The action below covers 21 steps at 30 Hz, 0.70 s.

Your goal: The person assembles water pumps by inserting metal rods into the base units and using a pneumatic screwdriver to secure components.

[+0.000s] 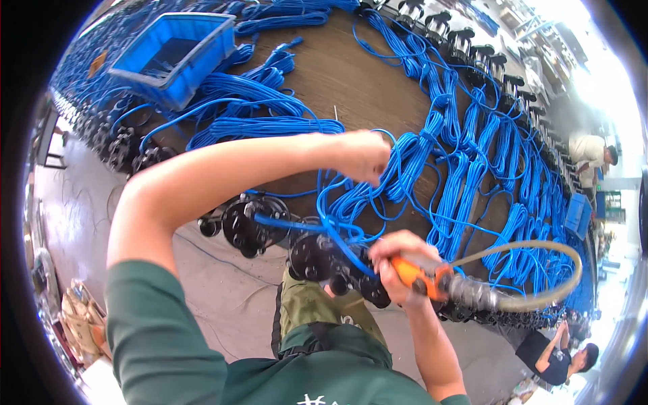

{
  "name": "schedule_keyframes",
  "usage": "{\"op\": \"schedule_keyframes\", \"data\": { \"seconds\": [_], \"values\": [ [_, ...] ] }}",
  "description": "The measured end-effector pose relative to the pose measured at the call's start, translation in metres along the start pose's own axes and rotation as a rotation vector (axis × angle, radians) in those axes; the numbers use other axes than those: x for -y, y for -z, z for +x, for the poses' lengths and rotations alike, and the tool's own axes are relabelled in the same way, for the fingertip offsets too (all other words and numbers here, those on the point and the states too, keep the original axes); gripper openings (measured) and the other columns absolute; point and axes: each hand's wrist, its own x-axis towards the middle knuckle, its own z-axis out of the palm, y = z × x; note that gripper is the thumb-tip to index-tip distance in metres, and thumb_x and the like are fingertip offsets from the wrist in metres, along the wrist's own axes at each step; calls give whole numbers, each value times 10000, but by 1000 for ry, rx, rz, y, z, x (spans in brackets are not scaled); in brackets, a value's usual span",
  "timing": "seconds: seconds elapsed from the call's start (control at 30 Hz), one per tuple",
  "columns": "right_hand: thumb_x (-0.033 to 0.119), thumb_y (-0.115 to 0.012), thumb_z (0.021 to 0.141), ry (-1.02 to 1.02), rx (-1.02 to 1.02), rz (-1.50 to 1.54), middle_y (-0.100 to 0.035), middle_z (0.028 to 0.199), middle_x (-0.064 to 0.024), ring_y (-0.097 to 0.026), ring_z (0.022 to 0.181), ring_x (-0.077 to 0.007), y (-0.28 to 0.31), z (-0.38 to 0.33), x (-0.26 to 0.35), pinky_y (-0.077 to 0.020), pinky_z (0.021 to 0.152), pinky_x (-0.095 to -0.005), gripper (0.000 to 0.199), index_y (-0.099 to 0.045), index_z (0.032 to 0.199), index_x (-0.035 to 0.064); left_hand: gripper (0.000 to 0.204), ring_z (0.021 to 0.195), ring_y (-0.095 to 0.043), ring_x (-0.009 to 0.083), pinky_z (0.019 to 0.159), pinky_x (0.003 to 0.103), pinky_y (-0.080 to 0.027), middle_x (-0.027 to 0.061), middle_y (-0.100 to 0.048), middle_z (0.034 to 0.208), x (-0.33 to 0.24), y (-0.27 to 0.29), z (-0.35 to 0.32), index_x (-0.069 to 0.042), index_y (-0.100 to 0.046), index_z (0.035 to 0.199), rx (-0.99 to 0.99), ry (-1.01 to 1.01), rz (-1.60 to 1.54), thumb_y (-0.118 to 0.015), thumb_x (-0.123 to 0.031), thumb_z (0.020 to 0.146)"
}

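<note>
A: Nearest the lens, what does the green sleeve [162, 337] lead to?

B: It leads to the left hand [361, 156], which reaches across the wooden bench [337, 67] and is pinched shut on a blue cable [337, 202]. The raised hand appears to keep that strand taut and clear of the coils.

A: What lies at far left?

B: A blue plastic bin [172, 57] sits near the bench's back edge, with black round fittings [253, 226] clamped along the near edge.

A: And the right hand?

B: The right hand [398, 270] is closed around an orange-handled air tool [432, 280] at the near edge, its nose against a fitting where the cable ends. A tan hose [540, 253] loops off to the right, apparently kept slack.

A: Open room?

B: Bundled blue cable coils [472, 155] fill the right half; bare wood shows only mid-bench, between bin and coils. Another person [560, 354] crouches at lower right, well apart.
</note>
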Motion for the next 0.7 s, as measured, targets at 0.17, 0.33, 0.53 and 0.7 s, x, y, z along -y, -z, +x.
{"op": "schedule_keyframes", "data": {
  "seconds": [0.17,0.33,0.53,0.7],
  "values": [
    [-13,-632,876,162,-69,168,-662,990,-114,-638,740,-123,22,3,14,-535,662,-259,248,-568,1115,5,22,659,-559,197,602,304,-445,95,-623,792,-154,-24,-89,8,-654,891,-1311,92,-134,-667,-7,901],
    [-28,-599,815,464,-216,247,-554,990,-149,-560,609,-171,36,-42,88,-519,628,-325,356,-495,1149,38,45,753,-528,109,703,269,-443,27,-592,831,-260,-259,-95,-6,-591,981,-1617,701,-1310,-563,-38,995],
    [48,-570,793,313,5,158,-564,955,-128,-539,593,-117,38,-105,73,-493,611,-285,397,-543,1184,-17,276,808,-632,249,730,377,-529,93,-637,907,-216,-358,-6,-16,-590,1058,-1364,371,-2759,-435,-242,1090],
    [36,-598,781,216,25,97,-559,940,-123,-535,594,-119,38,-118,51,-496,586,-277,368,-563,1144,-12,227,761,-607,239,719,362,-525,81,-619,834,-216,-371,10,-28,-604,1005,-1520,209,-2767,-440,-171,1069]
  ]
}}
